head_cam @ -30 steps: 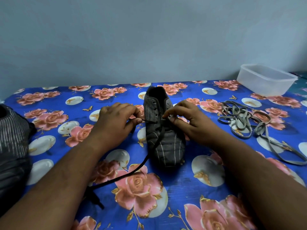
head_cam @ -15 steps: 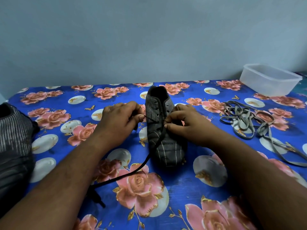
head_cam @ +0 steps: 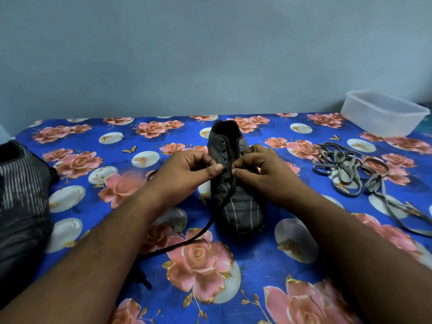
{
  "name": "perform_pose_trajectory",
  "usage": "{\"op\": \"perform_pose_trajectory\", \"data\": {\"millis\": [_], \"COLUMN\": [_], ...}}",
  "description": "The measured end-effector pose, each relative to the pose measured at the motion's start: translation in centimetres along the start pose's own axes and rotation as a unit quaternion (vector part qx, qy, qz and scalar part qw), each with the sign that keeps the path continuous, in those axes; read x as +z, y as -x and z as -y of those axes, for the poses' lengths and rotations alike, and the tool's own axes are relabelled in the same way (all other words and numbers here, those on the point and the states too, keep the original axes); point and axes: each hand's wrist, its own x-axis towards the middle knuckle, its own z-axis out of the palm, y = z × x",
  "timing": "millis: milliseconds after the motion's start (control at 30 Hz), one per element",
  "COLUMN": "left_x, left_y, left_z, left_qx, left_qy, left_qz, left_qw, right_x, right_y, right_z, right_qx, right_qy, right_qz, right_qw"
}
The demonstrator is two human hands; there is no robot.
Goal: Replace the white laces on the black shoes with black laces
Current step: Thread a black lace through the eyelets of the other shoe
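Floral blue worktop [head_cam: 257, 265] under striped shoe [head_cam: 236, 206]. Left hand [head_cam: 184, 174], right hand [head_cam: 261, 174] curled, fingers pinching flat black lace [head_cam: 222, 206] at eyelets.

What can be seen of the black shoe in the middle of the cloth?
The black shoe stands upright on the flowered cloth, its toe toward the person and its open collar toward the wall. Its upper looks like dark fabric with thin pale stripes; small eyelets run along both flaps. A black lace passes through the lower eyelets and trails off to the near left. The left hand and right hand meet over the eyelets, their fingers pinching at the lace there.
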Motion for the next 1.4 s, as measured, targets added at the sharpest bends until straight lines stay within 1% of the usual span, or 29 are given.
{"op": "perform_pose_trajectory", "data": {"millis": [167,233,300,367,433,500,600,700,800,867,933,1000,1100,1267,1333,1400], "left_x": [-0.6,-0.8,-0.7,-0.4,-0.3,-0.2,-0.1,0.0,-0.2,-0.5,-1.0,-1.4,-1.7,-2.2,-2.1,-1.8], "left_y": [0.0,0.0,0.1,0.1,0.1,0.1,0.1,0.2,0.4,0.5,0.4,0.3,0.1,-0.2,-0.2,-0.1], "left_z": [-0.1,-0.2,-0.3,-0.4,-0.4,-0.7,-1.2,-1.4,-1.4,-1.2,-0.9,-0.8,-0.6,0.4,0.2,0.1], "left_qx": [0.093,0.104,0.071,-0.010,-0.096,-0.152,-0.186,-0.191,-0.170,-0.124,-0.062,0.001,0.053,0.044,0.035,0.008], "left_qy": [-0.106,-0.113,-0.051,0.024,0.020,-0.019,-0.017,0.018,0.032,0.019,-0.043,-0.104,-0.171,-0.175,-0.163,-0.142], "left_qz": [-0.038,-0.037,-0.012,0.018,0.027,0.015,0.013,0.014,0.000,0.001,0.003,-0.012,-0.047,-0.037,-0.034,-0.031], "left_qw": [0.989,0.987,0.996,0.999,0.995,0.988,0.982,0.981,0.985,0.992,0.997,0.994,0.983,0.983,0.985,0.989], "right_x": [0.2,0.2,0.1,0.0,-0.1,0.0,0.0,0.0,0.1,0.0,0.0,-0.1,-0.2,-0.7,-0.9,-0.9], "right_y": [0.0,0.1,0.1,0.1,0.1,0.1,0.1,0.0,0.0,0.0,0.0,0.1,0.1,0.2,0.3,0.3], "right_z": [-0.1,-0.1,0.1,0.2,0.3,0.4,0.3,0.2,0.1,0.0,-0.1,-0.1,-0.2,0.1,0.3,0.2], "right_qx": [0.009,0.011,0.003,0.001,0.006,0.008,0.008,0.008,0.007,0.005,-0.003,-0.007,-0.009,-0.037,-0.049,-0.054], "right_qy": [0.023,0.047,0.066,0.064,0.057,0.053,0.045,0.042,0.035,0.034,0.034,0.031,0.050,0.152,0.172,0.176], "right_qz": [-0.013,-0.006,0.003,0.008,0.014,0.012,0.005,0.003,-0.001,-0.002,-0.001,0.000,0.000,-0.017,-0.018,-0.010], "right_qw": [1.000,0.999,0.998,0.998,0.998,0.998,0.999,0.999,0.999,0.999,0.999,0.999,0.999,0.988,0.984,0.983]}}
